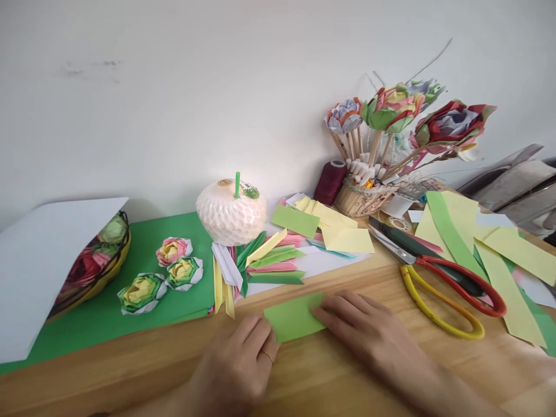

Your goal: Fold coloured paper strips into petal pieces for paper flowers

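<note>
A light green paper rectangle [294,317] lies flat on the wooden table [321,382] near the front. At its left end is my left hand [243,359], with its fingers curled together and a ring on one of them, touching the paper's edge. My right hand [365,324] rests over the right end, its fingertips together on the paper. Just behind the sheet are folded paper strips [275,258] in green, pink, yellow and white. To the right lie scissors [452,289] with red and yellow handles.
Paper flowers [143,291] sit on green paper [186,231] beside a basket [117,255]. A white textured object [232,211] with a green straw stands behind. Cut papers [495,249], a thread spool [330,182] and a flower holder [362,197] are at the right.
</note>
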A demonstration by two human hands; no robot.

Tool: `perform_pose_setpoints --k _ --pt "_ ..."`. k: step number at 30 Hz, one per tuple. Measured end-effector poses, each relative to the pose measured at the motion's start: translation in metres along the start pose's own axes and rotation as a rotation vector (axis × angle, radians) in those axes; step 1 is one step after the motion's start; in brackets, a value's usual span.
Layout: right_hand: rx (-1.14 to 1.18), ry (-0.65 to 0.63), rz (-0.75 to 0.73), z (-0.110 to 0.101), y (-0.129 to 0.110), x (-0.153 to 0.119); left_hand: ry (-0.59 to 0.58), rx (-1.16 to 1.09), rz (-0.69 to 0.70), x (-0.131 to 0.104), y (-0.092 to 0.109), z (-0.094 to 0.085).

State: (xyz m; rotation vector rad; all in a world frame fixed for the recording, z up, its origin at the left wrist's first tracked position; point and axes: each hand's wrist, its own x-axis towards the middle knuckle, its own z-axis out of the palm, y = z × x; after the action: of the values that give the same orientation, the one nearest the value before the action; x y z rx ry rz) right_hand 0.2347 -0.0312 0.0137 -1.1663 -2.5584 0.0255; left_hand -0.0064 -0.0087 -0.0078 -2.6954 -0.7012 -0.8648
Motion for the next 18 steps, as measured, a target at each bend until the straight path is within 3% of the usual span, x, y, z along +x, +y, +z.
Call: perform_pose_setpoints --k 5,9,14,18 --pt "0.310 -0.066 0.129 0.001 0.016 0.010 -0.105 -0.308 -0.157 0.004 -0.005 -0.004" --pt "0.471 -0.066 0.261 0.001 0.021 0.010 -0.101 -0.472 -0.308 0.008 -0.007 -0.005" --pt "0.478 -0.016 0.475 0.009 0.016 0.011 -0.059 -0.435 -0.359 0.009 -0.009 -0.002" --pt "0.459 -0.031 0.546 0.014 0.014 0.013 -0.041 -0.372 -0.369 0.011 -0.012 0.001"
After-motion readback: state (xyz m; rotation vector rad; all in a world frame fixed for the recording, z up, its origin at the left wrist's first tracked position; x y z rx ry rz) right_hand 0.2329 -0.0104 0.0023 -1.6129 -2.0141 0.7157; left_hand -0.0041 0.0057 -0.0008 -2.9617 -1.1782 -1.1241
